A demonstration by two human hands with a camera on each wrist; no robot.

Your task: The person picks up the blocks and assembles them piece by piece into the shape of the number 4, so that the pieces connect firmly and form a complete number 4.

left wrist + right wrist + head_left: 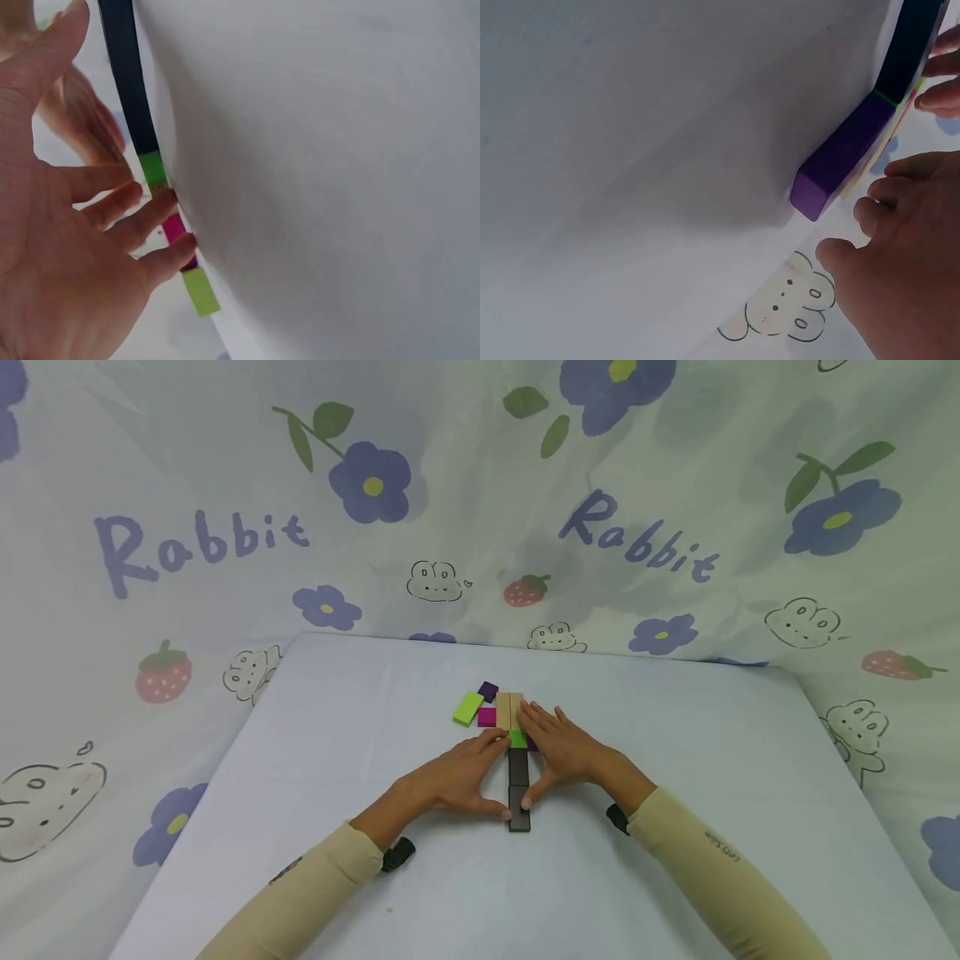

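White tabletop (675, 793): flat-fingered left hand (450, 781) and right hand (562, 752) flank dark blocks (518, 793) pointing away.

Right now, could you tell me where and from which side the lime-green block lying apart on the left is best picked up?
I would pinch the lime-green block across its two long edges, coming from above and from the left. It lies flat on the table, so only its thin sides offer purchase, and its left side is free; the magenta block sits close on its right.

home-style setup | cartoon "Rabbit" sheet (225, 539) backdrop | cloth-covered table (337, 760)
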